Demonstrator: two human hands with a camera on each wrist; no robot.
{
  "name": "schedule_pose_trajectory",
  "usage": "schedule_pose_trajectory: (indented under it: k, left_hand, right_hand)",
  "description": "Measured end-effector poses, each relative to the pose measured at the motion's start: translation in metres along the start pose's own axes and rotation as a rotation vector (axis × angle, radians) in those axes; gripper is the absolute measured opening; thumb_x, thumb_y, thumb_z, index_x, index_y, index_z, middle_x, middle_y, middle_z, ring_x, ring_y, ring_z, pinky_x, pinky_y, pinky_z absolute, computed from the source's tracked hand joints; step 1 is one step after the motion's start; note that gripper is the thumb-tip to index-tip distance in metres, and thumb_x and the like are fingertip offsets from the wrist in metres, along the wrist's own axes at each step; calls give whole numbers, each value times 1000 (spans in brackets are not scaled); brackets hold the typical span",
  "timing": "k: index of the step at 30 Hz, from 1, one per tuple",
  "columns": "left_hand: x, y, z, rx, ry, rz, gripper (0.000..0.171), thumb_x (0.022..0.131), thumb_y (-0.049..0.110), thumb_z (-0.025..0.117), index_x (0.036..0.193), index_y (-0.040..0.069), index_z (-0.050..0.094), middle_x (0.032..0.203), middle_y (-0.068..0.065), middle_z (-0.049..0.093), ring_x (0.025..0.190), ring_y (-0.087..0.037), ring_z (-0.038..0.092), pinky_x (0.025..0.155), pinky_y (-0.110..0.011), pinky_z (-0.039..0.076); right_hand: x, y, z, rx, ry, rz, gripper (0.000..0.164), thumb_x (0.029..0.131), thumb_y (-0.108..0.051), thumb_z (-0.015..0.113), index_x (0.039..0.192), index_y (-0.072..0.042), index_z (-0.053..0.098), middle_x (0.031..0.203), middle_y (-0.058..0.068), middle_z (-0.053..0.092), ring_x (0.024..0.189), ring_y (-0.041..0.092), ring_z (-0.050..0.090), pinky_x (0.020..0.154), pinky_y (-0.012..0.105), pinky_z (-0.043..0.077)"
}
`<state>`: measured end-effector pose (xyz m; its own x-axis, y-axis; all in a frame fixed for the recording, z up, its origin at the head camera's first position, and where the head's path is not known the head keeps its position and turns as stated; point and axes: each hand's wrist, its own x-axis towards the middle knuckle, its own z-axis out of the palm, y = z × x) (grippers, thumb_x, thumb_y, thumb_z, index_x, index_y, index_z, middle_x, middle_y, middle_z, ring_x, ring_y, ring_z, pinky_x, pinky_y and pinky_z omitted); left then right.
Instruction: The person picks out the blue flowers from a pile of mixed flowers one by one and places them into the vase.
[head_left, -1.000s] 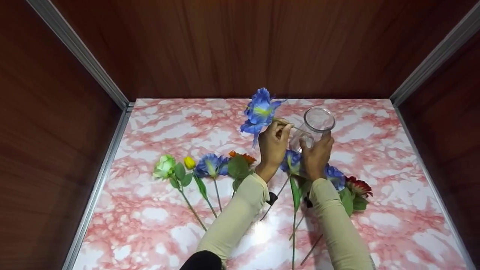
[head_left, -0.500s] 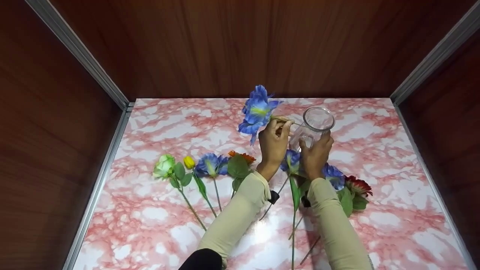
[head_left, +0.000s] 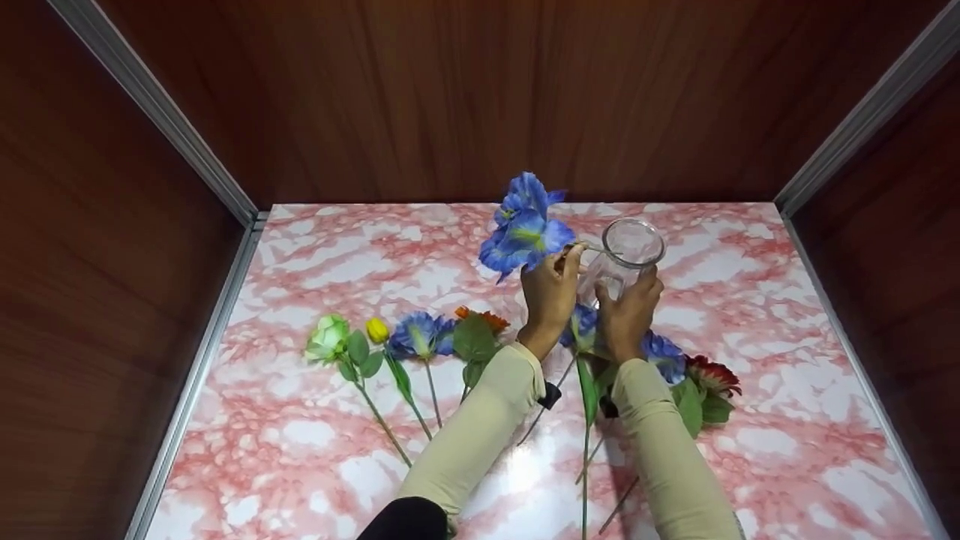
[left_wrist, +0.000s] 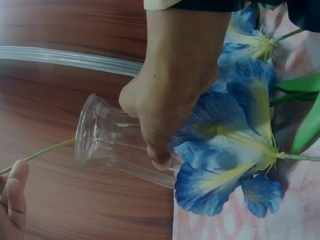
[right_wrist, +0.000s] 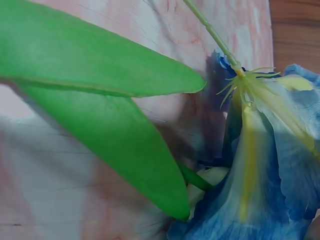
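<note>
My left hand (head_left: 550,296) pinches the thin stem of a blue artificial iris (head_left: 525,229), its bloom leaning left above the table. My right hand (head_left: 630,311) grips a clear glass vase (head_left: 606,268) round its body; the vase is tilted. In the left wrist view the stem (left_wrist: 50,149) reaches the rim of the vase (left_wrist: 107,135); how far it goes inside is hard to tell. Below the hands lies another blue iris (head_left: 583,326) with long green leaves (right_wrist: 100,60). A further blue iris (head_left: 664,358) is partly hidden by the right forearm.
On the left of the marbled pink-and-white table (head_left: 300,435) lie a pale green rose (head_left: 328,337), a yellow tulip (head_left: 376,330), a blue iris (head_left: 422,335) and an orange flower (head_left: 491,321). A dark red flower (head_left: 714,375) lies right. Brown wood panels (head_left: 480,97) enclose the table.
The held iris has turned, so its bloom faces more forward and sits slightly to the right. Its stem tip now overlaps the vase's mouth. The right hand still grips the vase.
</note>
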<state>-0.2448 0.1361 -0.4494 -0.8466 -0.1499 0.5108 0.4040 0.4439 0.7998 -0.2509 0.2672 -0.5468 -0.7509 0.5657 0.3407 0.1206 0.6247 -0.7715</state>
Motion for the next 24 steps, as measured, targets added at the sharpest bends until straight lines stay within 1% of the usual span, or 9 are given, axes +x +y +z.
schedule_pose_trajectory:
  k: [1, 2, 5, 7, 9, 11, 13, 20, 24]
  left_hand:
    - [1, -2, 1, -6, 3, 20, 25, 92, 27, 64, 76, 9, 73, 65, 2, 67, 64, -12, 63, 63, -28, 47]
    - [2, -3, 2, -17, 4, 39, 23, 92, 25, 63, 79, 9, 73, 66, 2, 67, 64, -11, 63, 61, -27, 47]
    - [4, -7, 4, -30, -18, 94, 20, 96, 20, 57, 89, 8, 71, 70, 1, 67, 65, -10, 63, 63, -25, 47]
    - [6, -9, 5, -46, -36, 115, 20, 98, 16, 52, 96, 7, 69, 75, -1, 69, 66, -9, 65, 64, -25, 48]
    - [7, -9, 6, -51, -50, 111, 20, 100, 15, 48, 95, 6, 66, 77, -2, 69, 65, -9, 64, 63, -26, 47]
    - [8, -9, 8, -38, -53, 107, 21, 100, 15, 48, 93, 6, 65, 78, -3, 69, 65, -11, 65, 62, -28, 47]
    - [9, -9, 9, -25, -70, 92, 22, 101, 16, 47, 92, 7, 66, 78, -3, 69, 66, -12, 65, 62, -29, 48]
    - [11, -4, 12, 18, -152, 26, 22, 101, 17, 48, 91, 7, 66, 86, -3, 70, 79, -17, 65, 70, -30, 49]
    - [14, -1, 15, 83, -190, 14, 20, 99, 18, 49, 89, 8, 64, 77, -3, 66, 74, -18, 63, 65, -33, 47]
  right_hand:
    - [0, 0, 0, -6, -2, 1, 89, 77, -22, 80, 143, 6, 29, 125, 34, 40, 117, 47, 43, 96, 55, 38]
    - [0, 0, 0, -15, -4, 2, 89, 77, -23, 80, 143, 6, 28, 125, 34, 40, 117, 47, 43, 95, 56, 39]
    - [-1, 0, 1, -32, -10, 12, 90, 77, -24, 80, 144, 7, 28, 125, 34, 40, 116, 48, 44, 94, 56, 39]
    - [0, 0, 1, -41, -19, 22, 91, 77, -25, 80, 144, 7, 27, 126, 33, 40, 117, 47, 44, 94, 56, 40]
    - [1, -1, 1, -44, -31, 36, 92, 77, -25, 80, 144, 7, 27, 126, 32, 39, 117, 47, 43, 94, 57, 40]
    - [2, -1, 1, -46, -42, 50, 92, 77, -25, 80, 145, 7, 26, 127, 31, 39, 118, 46, 43, 93, 57, 40]
    - [2, -1, 1, -47, -45, 56, 93, 77, -25, 80, 145, 7, 25, 127, 31, 39, 118, 46, 43, 93, 57, 40]
    - [1, -2, 0, -49, -48, 63, 93, 78, -25, 80, 146, 6, 24, 128, 31, 39, 119, 46, 42, 92, 58, 40]
    - [0, -2, 0, -52, -50, 65, 93, 78, -26, 79, 146, 6, 24, 129, 31, 38, 119, 46, 42, 92, 58, 40]
